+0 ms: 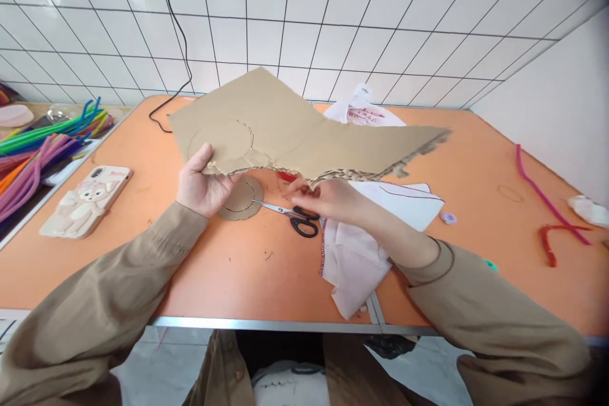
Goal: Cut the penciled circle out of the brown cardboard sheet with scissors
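My left hand point(202, 184) grips a large sheet of brown corrugated cardboard point(285, 114) at its lower left, thumb on top. The sheet is tilted above the table, with a ragged torn lower edge and a curved line scored near my thumb. Just under that edge, my right hand point(328, 198) has its fingers loosely apart, close to the black handles of a pair of scissors point(304, 223). The scissors' blades point left onto a round cardboard piece point(240, 203) with a circular line on it. Part of that disc is hidden behind my left hand.
A phone in a cartoon case point(88, 200) lies left, beside colourful pipe cleaners point(38, 165). White cloth point(356, 260) lies under my right forearm. Pink and red pipe cleaners point(547, 196) and a small purple ring point(448, 218) are right. A black cable point(183, 44) hangs behind.
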Demonstrator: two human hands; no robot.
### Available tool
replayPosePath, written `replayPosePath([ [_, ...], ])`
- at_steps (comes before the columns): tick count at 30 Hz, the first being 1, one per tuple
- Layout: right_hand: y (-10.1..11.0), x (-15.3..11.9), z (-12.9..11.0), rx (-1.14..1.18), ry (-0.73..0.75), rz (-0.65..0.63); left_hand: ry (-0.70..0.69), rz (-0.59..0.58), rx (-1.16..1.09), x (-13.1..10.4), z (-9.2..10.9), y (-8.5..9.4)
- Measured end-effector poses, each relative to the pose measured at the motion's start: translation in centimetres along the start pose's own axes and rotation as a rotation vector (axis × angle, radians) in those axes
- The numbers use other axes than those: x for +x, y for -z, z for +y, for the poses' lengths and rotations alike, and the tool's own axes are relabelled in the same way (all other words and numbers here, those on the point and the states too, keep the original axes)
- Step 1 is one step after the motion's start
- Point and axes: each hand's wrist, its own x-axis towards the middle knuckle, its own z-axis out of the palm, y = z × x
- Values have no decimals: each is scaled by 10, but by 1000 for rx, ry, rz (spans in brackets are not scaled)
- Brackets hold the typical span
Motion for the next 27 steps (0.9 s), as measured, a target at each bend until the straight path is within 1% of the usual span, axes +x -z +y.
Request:
replayPosePath([
  [1, 0, -2, -4, -167, 11, -28, -2, 15, -2, 0, -2, 0],
  [3, 1, -8, -12, -501, 51, -139, 0, 29, 14, -1, -7, 0],
  [4, 1, -11, -14, -609, 73, -210, -2, 28, 30, -1, -9, 0],
  [5, 0, -13, -16, -665, 100, -256, -3, 23, 47, -3, -11, -1],
  [8, -2, -16, -16, -712, 174, -310, -16, -16, 54, -6, -15, -3],
  [11, -3, -17, -12, -718, 246, -353, 18, -75, 38, -9, -14, -3],
  [13, -2, -16, -10, -718, 281, -363, 24, -70, 48, -9, -14, -2],
  [16, 3, -15, -10, -646, 296, -373, -32, -57, 76, -6, -16, 1],
  [19, 9, -14, -13, -446, 303, -436, -78, -68, 108, -3, -18, 5],
  [22, 12, -16, -21, -136, 319, -590, -92, -15, 154, -1, -20, 8],
  [24, 12, -21, -30, 61, 312, -698, -128, 18, 192, -1, -20, 8],
  [27, 11, -32, -44, 210, 309, -826, -191, 31, 254, -2, -18, 7],
])
